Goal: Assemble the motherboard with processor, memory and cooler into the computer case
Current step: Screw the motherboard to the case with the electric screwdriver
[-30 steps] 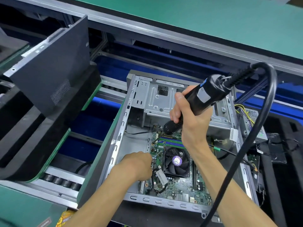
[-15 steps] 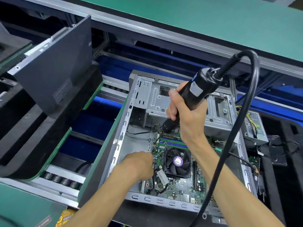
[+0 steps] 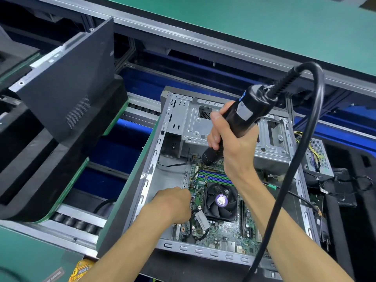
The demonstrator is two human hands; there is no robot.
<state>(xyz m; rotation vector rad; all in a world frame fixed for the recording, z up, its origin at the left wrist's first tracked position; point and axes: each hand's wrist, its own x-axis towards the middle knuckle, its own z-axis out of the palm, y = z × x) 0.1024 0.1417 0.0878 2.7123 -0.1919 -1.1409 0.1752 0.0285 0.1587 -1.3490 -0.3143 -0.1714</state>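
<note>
Black corded electric screwdriver (image 3: pixel 240 121) gripped in right hand (image 3: pixel 230 147), driving green motherboard (image 3: pixel 221 226) screw; left hand (image 3: pixel 173 204) steadying board, grip unclear.

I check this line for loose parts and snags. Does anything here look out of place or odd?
One thing: the power supply sits outside the computer case, beyond its right wall, wires trailing. The screwdriver cord loops over the open case. The motherboard lies flat; no damage shows.

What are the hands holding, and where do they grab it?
The right hand grips the electric screwdriver around its black body. The left hand rests on the motherboard, fingers hidden.
</note>
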